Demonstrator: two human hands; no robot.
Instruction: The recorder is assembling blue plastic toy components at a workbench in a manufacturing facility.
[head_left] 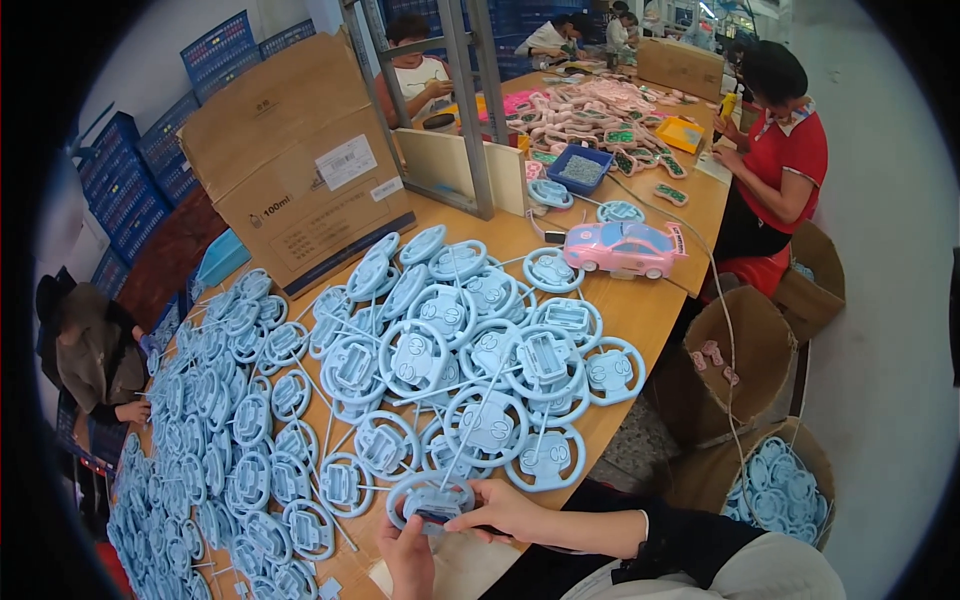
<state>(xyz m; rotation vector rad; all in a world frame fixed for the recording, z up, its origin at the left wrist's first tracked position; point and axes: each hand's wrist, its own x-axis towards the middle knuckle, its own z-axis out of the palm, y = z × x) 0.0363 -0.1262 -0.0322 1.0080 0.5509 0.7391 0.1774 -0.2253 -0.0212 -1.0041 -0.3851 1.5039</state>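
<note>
Close to the table's near edge, both my hands grip a light blue plastic toy steering wheel. My left hand holds its lower left rim, thumb up. My right hand pinches it from the right, fingers curled over the hub, which shows a dark opening. Thin pale sprue sticks run among the heaped light blue steering wheels just beyond my hands. Some of those wheels lie face up, others with their hollow back up. Beneath my hands a pale sheet lies at the edge.
A large cardboard box stands behind the heap, beside a metal frame. A pink and blue toy car sits at the right edge, near a cable. Co-workers sit around the table. Open cartons stand on the floor at right.
</note>
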